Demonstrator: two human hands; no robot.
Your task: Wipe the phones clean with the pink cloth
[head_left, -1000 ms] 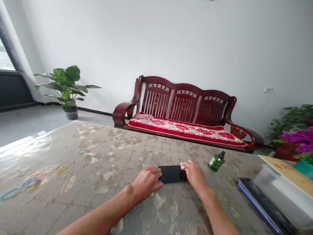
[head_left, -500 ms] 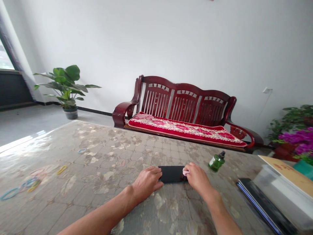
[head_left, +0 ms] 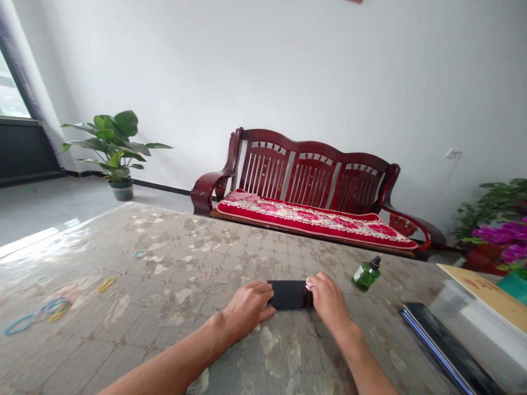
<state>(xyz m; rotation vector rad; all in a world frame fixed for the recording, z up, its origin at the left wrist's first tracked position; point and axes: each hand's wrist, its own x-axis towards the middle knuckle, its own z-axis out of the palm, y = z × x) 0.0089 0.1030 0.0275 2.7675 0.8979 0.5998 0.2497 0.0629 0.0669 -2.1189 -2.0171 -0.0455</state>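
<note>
Your left hand (head_left: 248,303) grasps the black smartphone (head_left: 288,296) by its nine o'clock end, at your twelve o'clock on the patterned tabletop (head_left: 222,255); your right hand (head_left: 328,297) pinches a pale-pink wad (head_left: 309,285) at its three.

Potted plant (head_left: 115,158) left of a dark-red wooden bench (head_left: 315,148)

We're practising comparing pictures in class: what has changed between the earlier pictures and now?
The right hand has shifted the pale pink wad slightly over the dark phone: first nearer the person and rightward, now partly back, away and leftward. Nothing was taken hold of or let go. The left hand stays at the phone's left end; the green bottle stands where it was.
</note>
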